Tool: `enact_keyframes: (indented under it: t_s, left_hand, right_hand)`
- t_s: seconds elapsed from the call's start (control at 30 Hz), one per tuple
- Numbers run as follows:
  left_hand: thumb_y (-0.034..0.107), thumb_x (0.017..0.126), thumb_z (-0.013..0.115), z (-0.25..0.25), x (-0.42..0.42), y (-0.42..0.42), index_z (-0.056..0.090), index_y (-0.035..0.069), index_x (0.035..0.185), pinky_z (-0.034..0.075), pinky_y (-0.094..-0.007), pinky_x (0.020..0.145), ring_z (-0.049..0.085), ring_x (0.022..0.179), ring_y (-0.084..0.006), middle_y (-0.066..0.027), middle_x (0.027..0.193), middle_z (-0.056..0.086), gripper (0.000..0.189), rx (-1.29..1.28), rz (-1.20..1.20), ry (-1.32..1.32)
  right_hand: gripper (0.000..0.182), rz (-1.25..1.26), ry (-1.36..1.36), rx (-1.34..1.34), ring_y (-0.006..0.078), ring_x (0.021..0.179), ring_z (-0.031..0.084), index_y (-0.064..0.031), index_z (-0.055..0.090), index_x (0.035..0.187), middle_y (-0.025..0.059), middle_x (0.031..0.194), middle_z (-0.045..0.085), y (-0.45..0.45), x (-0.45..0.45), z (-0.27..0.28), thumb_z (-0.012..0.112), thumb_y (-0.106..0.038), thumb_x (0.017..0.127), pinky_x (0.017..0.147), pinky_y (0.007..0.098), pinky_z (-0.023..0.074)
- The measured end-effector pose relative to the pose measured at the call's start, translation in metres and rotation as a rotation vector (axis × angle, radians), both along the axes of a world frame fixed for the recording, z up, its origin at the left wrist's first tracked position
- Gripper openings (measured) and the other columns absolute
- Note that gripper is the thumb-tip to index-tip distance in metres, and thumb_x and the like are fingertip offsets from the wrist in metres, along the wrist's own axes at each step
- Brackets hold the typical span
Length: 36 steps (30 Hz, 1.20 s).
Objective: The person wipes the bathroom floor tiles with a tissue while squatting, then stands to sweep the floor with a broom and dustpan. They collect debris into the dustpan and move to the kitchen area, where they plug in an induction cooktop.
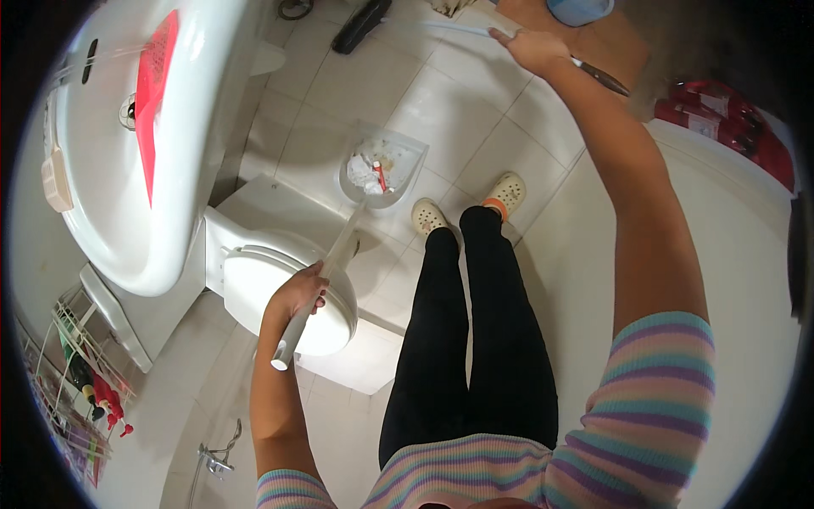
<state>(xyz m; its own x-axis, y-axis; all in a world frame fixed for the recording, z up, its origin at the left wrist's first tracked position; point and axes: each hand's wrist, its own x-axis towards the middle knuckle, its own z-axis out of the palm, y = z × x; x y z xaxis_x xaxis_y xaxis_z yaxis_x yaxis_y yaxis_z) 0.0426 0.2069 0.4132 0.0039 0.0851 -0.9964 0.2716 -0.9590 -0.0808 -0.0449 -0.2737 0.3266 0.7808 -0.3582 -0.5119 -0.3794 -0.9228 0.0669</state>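
Note:
My left hand [297, 294] is closed around the white handle [343, 238] of a dustpan. The dustpan's translucent pan [413, 153] rests on the tiled floor, holding crumpled white paper [362, 173], a small red-orange item [379, 176] and loose dirt. Stretched out at the upper right, my right hand [531, 51] grips the pale stick [455, 27] of a broom, thumb laid along it. The broom's dark bristle head [361, 27] lies on the tiles beyond the dustpan, apart from it. A brown end [601, 77] of the stick shows behind my wrist.
A toilet [289, 299] with its lid down stands under my left arm. The washbasin [172, 254] at left holds a pink-red plastic piece [149, 95]. A wire rack [79, 343] carries bottles. A blue bucket [580, 9] stands top right, near red packs [725, 121]. My clogs [430, 216] are beside the dustpan.

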Motion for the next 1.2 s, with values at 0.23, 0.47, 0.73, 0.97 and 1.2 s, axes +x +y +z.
enact_keyframes:
  t_s: [0.23, 0.47, 0.73, 0.97, 1.2]
  left_hand:
    - [0.007, 0.079, 0.044, -0.005, -0.004, -0.004, 0.015, 0.004, 0.137, 0.039, -0.0254, 0.039, 0.044, 0.049, -0.0109, -0.0031, 0.066, 0.042, 0.064, -0.008, 0.050, 0.019]
    - [0.006, 0.080, 0.045, -0.006, -0.009, 0.002, 0.014, 0.003, 0.137, 0.039, -0.0257, 0.039, 0.043, 0.048, -0.0122, -0.0033, 0.064, 0.043, 0.065, -0.025, 0.091, 0.004]
    - [0.007, 0.079, 0.045, -0.004, -0.006, -0.003, 0.013, 0.004, 0.137, 0.038, -0.0257, 0.039, 0.044, 0.048, -0.0121, -0.0030, 0.063, 0.042, 0.067, -0.022, 0.092, -0.001]
    - [0.005, 0.078, 0.044, -0.008, 0.000, 0.006, 0.011, 0.004, 0.138, 0.039, -0.0254, 0.039, 0.044, 0.048, -0.0121, -0.0035, 0.064, 0.043, 0.068, -0.016, 0.137, 0.026]
    - [0.005, 0.077, 0.045, -0.010, 0.000, 0.005, 0.011, 0.004, 0.138, 0.039, -0.0251, 0.039, 0.045, 0.048, -0.0123, -0.0042, 0.065, 0.043, 0.069, -0.023, 0.129, 0.018]
  right_hand:
    - [0.048, -0.170, 0.173, 0.201, 0.0335, 0.095, 0.055, -0.0166, 0.022, 0.135, 0.0196, 0.098, 0.057, 0.015, -0.079, 0.003, 0.030, -0.012, 0.088, 0.080, 0.0424, 0.0451]
    - [0.048, -0.138, 0.084, 0.315, 0.0380, 0.075, 0.059, -0.0116, 0.030, 0.132, 0.0229, 0.083, 0.059, 0.072, -0.133, 0.062, 0.033, -0.007, 0.084, 0.068, 0.0443, 0.0480]
    - [0.051, -0.159, 0.016, 0.184, 0.0325, 0.080, 0.061, -0.0078, 0.030, 0.131, 0.0205, 0.091, 0.059, 0.068, -0.020, 0.029, 0.039, -0.004, 0.081, 0.068, 0.0402, 0.0504]
    - [0.054, 0.086, -0.032, -0.020, 0.0284, 0.076, 0.062, -0.0077, 0.031, 0.132, 0.0170, 0.086, 0.059, 0.048, -0.017, 0.017, 0.042, -0.001, 0.080, 0.058, 0.0370, 0.0522]
    - [0.052, 0.131, -0.084, -0.006, 0.0280, 0.070, 0.062, -0.0086, 0.034, 0.130, 0.0172, 0.080, 0.059, 0.041, -0.007, 0.025, 0.044, -0.003, 0.079, 0.053, 0.0368, 0.0514]
